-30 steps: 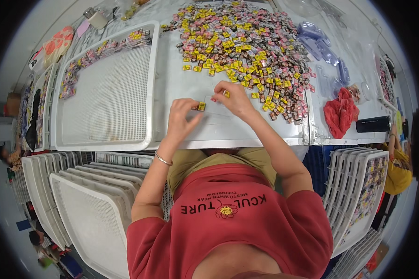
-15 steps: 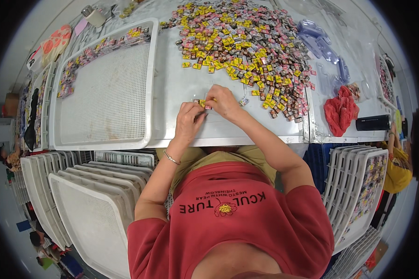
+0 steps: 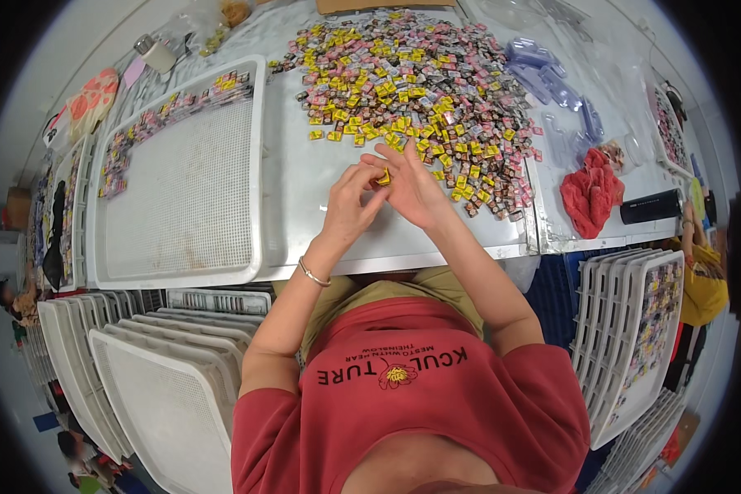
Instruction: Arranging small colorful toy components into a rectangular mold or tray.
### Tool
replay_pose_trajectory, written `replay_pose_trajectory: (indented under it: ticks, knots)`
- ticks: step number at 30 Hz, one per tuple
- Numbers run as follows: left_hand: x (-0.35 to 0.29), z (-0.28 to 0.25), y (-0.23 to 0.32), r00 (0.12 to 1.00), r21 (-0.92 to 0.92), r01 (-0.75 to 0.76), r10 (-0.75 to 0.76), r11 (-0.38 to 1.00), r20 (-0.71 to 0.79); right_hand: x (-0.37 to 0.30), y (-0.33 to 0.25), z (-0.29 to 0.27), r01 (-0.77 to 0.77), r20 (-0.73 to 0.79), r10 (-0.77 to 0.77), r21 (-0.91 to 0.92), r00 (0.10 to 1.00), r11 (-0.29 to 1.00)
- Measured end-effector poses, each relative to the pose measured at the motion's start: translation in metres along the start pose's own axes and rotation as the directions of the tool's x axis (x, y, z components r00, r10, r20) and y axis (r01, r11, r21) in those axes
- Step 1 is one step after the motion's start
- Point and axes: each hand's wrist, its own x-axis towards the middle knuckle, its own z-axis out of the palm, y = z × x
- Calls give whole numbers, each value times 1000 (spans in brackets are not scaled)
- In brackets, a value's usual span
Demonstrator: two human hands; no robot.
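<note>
My left hand [image 3: 354, 200] pinches a small yellow block-shaped piece [image 3: 384, 177] between its fingertips, above the near part of the table. Beside it my right hand [image 3: 415, 193] is open, fingers stretched out and palm turned toward the piece. Whether the right hand touches the piece, I cannot tell. Just beyond both hands spreads a large pile of small block-shaped pieces [image 3: 395, 90] in yellow, pink, black and grey. To the left lies a white mesh tray [image 3: 181, 189], with similar pieces in rows along its far and left edges.
On the right lie a crumpled red cloth [image 3: 589, 194], a black cylinder [image 3: 651, 207] and clear bluish plastic packaging [image 3: 552, 74]. White trays stand stacked below the table at left [image 3: 160, 395] and right [image 3: 634, 346]. A person in yellow [image 3: 703, 280] is at far right.
Both hands have risen a little off the table, and my right hand has opened from a pinch. A yellow piece now shows in my left fingertips. The whole view has shifted slightly.
</note>
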Motion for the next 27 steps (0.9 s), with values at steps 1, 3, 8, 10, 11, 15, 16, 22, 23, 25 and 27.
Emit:
replay_pose_trajectory:
  ticks: [1, 3, 8, 10, 11, 15, 16, 22, 23, 25, 27]
  knots:
    - [2, 1, -2, 999, -23, 35, -35, 999, -3, 1, 0, -2, 7, -3, -7, 1, 1000, 1000]
    - [6, 1, -8, 998, -46, 69, -69, 997, -1, 4, 2, -6, 26, 67, -27, 17, 997, 1000]
    - [16, -7, -10, 995, -82, 94, -95, 992, -6, 14, 2, -7, 49, 95, -32, -184, 995, 982]
    - [14, -10, -14, 992, -113, 128, -127, 985, 14, 15, 1, -7, 26, 42, -17, -227, 999, 974]
    - [14, -11, -15, 988, -147, 157, -153, 977, 37, 16, 2, -11, 17, 20, -12, -291, 1000, 957]
    - [11, -11, -21, 991, -132, 137, -135, 982, 18, 14, 3, -17, 4, -31, -19, -421, 999, 907]
    - [11, -11, -21, 986, -118, 167, -162, 979, 46, 14, 2, -18, 2, -35, -18, -421, 999, 907]
    - [5, -45, -42, 994, 57, 83, -86, 995, 68, 6, -46, -25, 96, -117, -212, -618, 970, 780]
    - [4, -51, -46, 996, 211, 14, -31, 977, 82, 1, -53, -27, 83, -129, -217, -648, 968, 757]
    - [-5, -46, -48, 989, 234, -83, 52, 969, 139, -4, -51, -32, 89, -118, -211, -636, 970, 766]
    - [-14, -41, -47, 970, 246, -186, 138, 951, 200, -9, -46, -37, 107, -106, -231, -657, 967, 747]
